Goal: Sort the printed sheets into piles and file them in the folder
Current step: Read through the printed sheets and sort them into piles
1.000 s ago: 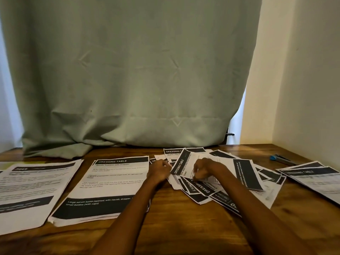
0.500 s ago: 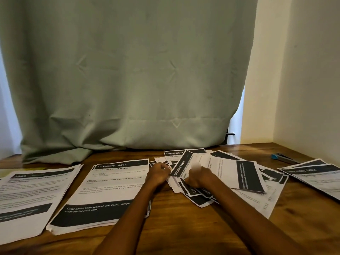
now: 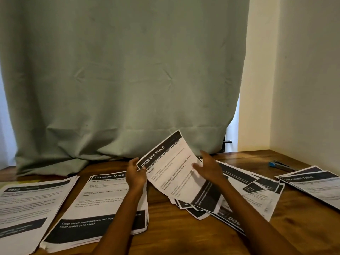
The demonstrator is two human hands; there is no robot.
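The left hand (image 3: 136, 174) pinches the top corner of one printed sheet (image 3: 173, 168) headed "DRESSING TABLE", and lifts it tilted above the table (image 3: 165, 234). The right hand (image 3: 207, 169) is beside the sheet's right edge with the fingers spread and relaxed; it seems only to touch or steady the paper, not to hold it. Under and to the right of the right hand lies the unsorted heap (image 3: 244, 196), many sheets fanned over each other in different directions. Just left of the left hand, partly under its forearm, is a tidy pile (image 3: 95, 205) with the same "DRESSING TABLE" heading, and further left is a second pile (image 3: 27, 205) with another heading. Far to the right of the right hand is a third pile (image 3: 316, 184), and behind it a blue stapler-like tool (image 3: 277, 165). I see no folder in this view. In my judgement the sorting is perhaps half done: three piles are started, the heap is still large, and the filing has not begun.
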